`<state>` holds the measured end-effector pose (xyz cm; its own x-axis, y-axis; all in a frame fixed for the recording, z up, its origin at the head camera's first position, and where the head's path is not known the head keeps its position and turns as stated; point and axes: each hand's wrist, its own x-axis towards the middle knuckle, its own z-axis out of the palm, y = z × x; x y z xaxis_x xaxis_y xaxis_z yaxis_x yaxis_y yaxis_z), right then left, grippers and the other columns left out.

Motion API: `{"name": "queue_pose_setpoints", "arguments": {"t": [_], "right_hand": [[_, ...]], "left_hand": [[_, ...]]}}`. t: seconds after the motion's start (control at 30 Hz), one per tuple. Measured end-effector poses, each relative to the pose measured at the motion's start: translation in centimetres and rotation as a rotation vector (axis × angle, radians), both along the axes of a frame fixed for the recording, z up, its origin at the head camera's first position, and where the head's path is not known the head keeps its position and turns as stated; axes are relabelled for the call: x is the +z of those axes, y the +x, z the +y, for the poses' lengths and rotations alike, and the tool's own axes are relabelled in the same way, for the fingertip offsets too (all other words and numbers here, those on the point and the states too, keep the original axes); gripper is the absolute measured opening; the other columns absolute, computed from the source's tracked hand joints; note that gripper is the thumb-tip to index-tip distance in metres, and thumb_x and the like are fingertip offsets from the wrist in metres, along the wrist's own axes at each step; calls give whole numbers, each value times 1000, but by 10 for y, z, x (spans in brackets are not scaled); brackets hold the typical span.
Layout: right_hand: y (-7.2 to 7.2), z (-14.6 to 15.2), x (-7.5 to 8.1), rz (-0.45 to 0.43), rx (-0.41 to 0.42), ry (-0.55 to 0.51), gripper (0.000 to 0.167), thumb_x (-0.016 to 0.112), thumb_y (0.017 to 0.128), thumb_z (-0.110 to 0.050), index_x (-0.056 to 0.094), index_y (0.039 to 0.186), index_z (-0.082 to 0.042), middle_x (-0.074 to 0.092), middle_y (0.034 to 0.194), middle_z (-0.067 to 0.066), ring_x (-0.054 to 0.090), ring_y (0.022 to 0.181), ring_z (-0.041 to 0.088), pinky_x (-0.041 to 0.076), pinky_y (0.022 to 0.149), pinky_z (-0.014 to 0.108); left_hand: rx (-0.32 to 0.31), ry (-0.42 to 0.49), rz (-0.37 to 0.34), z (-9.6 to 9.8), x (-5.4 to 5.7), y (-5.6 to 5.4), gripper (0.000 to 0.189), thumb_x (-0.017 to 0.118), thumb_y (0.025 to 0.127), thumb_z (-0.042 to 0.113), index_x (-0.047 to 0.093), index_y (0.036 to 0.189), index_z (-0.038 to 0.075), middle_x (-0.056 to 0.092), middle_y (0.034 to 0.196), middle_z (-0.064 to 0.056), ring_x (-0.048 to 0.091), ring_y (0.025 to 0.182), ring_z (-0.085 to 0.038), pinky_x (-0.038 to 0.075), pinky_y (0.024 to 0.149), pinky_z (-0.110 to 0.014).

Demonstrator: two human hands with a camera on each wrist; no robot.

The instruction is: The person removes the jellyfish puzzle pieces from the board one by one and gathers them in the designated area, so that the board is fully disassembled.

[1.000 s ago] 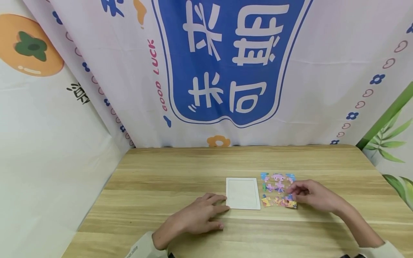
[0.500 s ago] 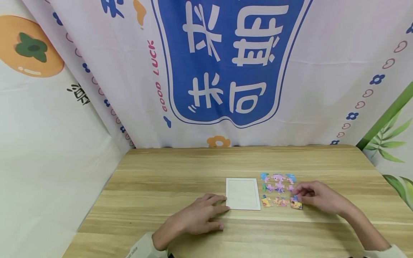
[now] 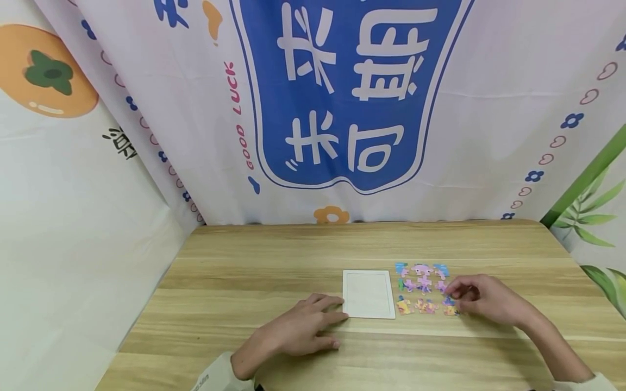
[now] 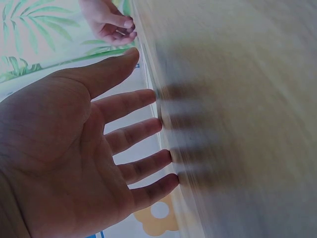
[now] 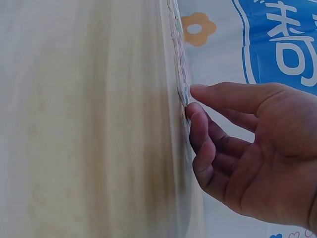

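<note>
My left hand [image 3: 305, 327] rests on the wood with spread fingers, fingertips touching the left edge of a white rectangular puzzle tray [image 3: 368, 294]. The left wrist view shows its fingers [image 4: 130, 105] straight. Right of the tray lie several jigsaw pieces in spaced rows, pink and blue above, yellow along the bottom. My right hand [image 3: 485, 300] is at the right side of the pieces, its fingertips at the lower right puzzle piece [image 3: 451, 310] and the purple middle-row puzzle piece [image 3: 442, 287]. In the right wrist view, thumb and forefinger are slightly apart, other fingers loosely curled.
The wooden table [image 3: 235, 271] reaches back to a printed cloth [image 3: 489, 136] hanging behind it. Another cloth [image 3: 73, 217] hangs along the left side. The pieces sit just beside the tray's right edge.
The lower right puzzle piece has shifted to the right, apart from its neighbour, along with my right hand. My left hand and the tray have stayed put.
</note>
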<state>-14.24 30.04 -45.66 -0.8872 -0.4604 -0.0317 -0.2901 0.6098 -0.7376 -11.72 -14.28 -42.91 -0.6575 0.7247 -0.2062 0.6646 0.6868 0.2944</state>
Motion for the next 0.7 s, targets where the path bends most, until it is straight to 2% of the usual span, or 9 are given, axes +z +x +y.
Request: {"name": "queue_pose_setpoints", "arguments": {"t": [0.27,0.7], "right_hand": [[0,0,0,4,12,31,26,82,87,1,75,111,-3,73,101,2,61,84,-4,56,70,21],[1,-1,0,-3,0,36,25,82,87,-2,74,111,-3,73,99,1,61,84,-3,56,70,22]], "left_hand": [[-6,-7,6,0,0,0,55,66,106,47,58,156,26,42,171,1,39,157,-27,43,124,-54],[0,-1,7,0,0,0,55,67,106,46,59,156,26,43,170,0,40,157,-28,43,123,-54]]}}
